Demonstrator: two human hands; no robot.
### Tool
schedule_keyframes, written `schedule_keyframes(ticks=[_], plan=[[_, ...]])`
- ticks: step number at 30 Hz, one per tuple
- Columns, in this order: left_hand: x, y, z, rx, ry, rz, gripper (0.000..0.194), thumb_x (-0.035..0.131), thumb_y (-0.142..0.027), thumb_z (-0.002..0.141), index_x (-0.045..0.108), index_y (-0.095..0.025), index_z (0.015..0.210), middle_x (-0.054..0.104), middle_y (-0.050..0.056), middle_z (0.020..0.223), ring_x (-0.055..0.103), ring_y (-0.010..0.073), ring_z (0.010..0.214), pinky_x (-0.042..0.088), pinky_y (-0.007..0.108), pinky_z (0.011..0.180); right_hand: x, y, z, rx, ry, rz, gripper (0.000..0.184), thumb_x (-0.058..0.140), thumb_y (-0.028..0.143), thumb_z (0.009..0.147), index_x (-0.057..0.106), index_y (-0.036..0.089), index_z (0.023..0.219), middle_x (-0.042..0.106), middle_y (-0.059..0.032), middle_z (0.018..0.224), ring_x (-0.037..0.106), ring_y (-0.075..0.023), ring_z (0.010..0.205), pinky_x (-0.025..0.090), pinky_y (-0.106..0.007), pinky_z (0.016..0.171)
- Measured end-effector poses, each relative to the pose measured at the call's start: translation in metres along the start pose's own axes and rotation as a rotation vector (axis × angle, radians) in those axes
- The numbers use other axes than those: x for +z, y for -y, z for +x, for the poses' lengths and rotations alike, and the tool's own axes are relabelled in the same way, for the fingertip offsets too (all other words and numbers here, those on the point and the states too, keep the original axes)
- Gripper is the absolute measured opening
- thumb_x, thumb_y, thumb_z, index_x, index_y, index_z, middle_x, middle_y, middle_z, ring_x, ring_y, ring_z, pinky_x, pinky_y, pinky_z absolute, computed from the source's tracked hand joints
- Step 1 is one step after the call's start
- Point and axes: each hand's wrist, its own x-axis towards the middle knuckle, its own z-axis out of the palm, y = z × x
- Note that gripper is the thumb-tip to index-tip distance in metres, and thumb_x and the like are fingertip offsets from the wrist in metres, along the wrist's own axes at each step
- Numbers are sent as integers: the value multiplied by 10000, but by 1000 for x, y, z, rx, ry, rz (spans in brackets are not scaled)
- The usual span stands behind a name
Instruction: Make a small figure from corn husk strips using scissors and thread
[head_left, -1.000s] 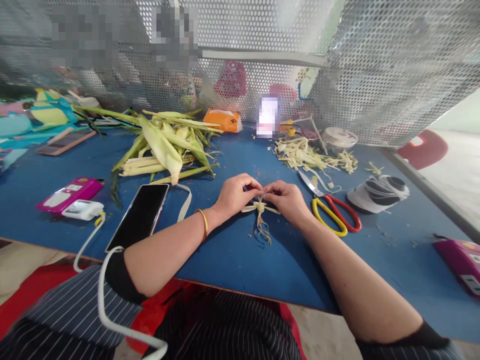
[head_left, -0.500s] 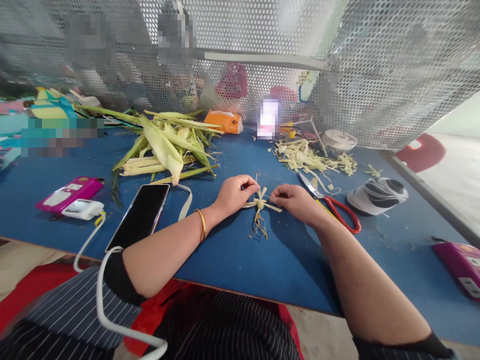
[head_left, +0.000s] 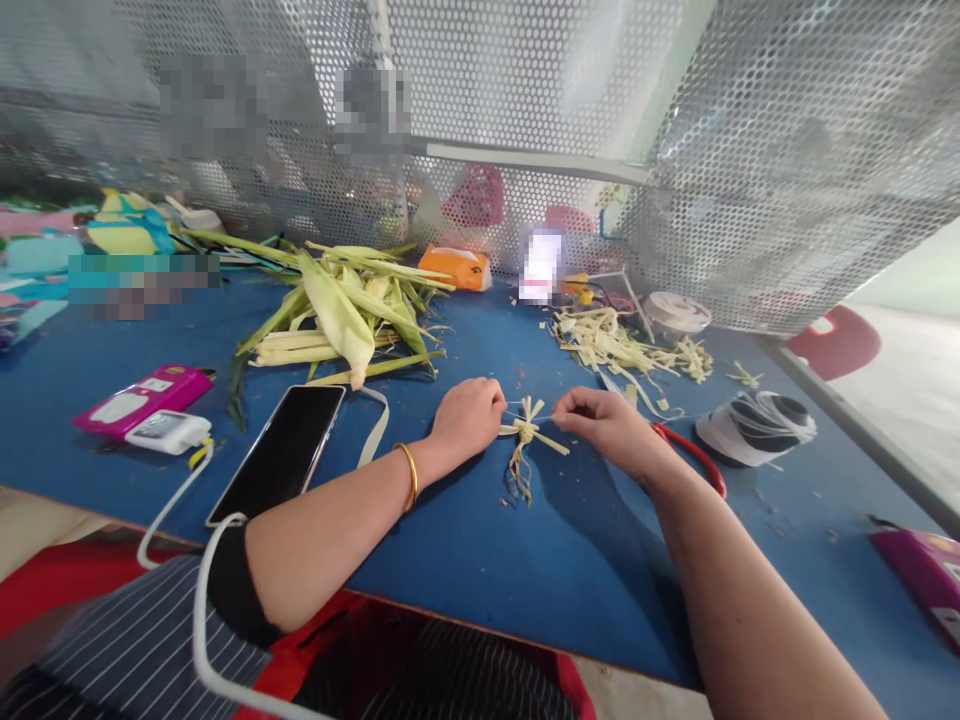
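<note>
A small bundle of dried corn husk strips (head_left: 525,440), tied at its middle, lies on the blue table (head_left: 465,560) between my hands. My left hand (head_left: 469,418) is closed just left of it, pinching a thin thread end. To its right my right hand (head_left: 604,425) is closed too, pinching the other end. The thread runs taut across the knot. Frayed husk ends hang toward me below the knot.
Green corn husks (head_left: 345,310) are piled at back left, pale husk scraps (head_left: 622,340) at back right. A black phone (head_left: 281,450) lies left of my arm, red-handled scissors (head_left: 694,455) and a tape roll (head_left: 754,425) to the right. Pink devices sit at both sides. Perforated metal screens stand behind.
My hands have drawn apart from over the bundle, pulling the thread taut to each side. The view has shifted slightly down and left.
</note>
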Motion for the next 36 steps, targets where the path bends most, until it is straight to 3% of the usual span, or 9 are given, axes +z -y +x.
schedule_keyframes(ticks=[2,4,8,11,16,18,25,36], plan=[[-1,-1,0,-8,3,-4,165,481,-176,858,573,-203,724,650,53,822,574,205,821,403,314,721,7,6,0,-62,-23,152,221,650,388,744,584,203,644,648,-23,738,595,-186,786,427,-298,703],[-2,-1,-1,-26,-3,-54,167,476,-180,858,569,-203,721,651,46,824,571,197,812,391,309,710,16,9,0,-99,5,285,231,636,389,773,562,206,653,657,-26,738,609,-183,817,434,-311,772],[-3,-1,1,-97,-27,-287,157,490,-210,854,583,-196,728,642,20,774,549,165,736,369,287,670,28,5,4,-43,104,392,254,613,440,803,546,204,740,650,-3,715,528,-119,569,408,-287,633],[-2,-3,2,-115,-7,-573,154,504,-238,852,613,-183,758,600,-7,700,503,130,651,364,256,624,31,-3,8,-36,68,360,280,615,457,797,527,204,715,585,22,646,491,-112,553,356,-264,569],[-3,-9,-1,-130,145,-955,156,503,-276,863,587,-163,793,540,-34,647,450,92,565,357,219,556,35,-10,11,-42,76,385,294,620,475,787,514,209,721,561,34,639,481,-113,569,352,-259,564],[-3,-9,-1,-97,168,-935,160,482,-262,874,561,-167,771,577,-23,679,466,93,582,367,222,574,36,-11,12,-52,84,395,290,624,470,785,514,209,721,568,32,647,491,-115,578,366,-263,578],[-4,-4,1,45,163,-516,153,447,-235,889,495,-200,748,609,-27,694,529,130,666,353,256,646,37,-13,11,-90,78,304,271,587,436,827,475,219,708,519,51,623,469,-115,576,354,-260,570],[-2,-2,0,87,197,-386,136,425,-224,881,496,-210,765,616,-27,696,540,138,661,340,251,631,38,-15,10,-124,52,169,175,507,315,841,455,218,704,470,57,590,411,-113,564,326,-248,550]])
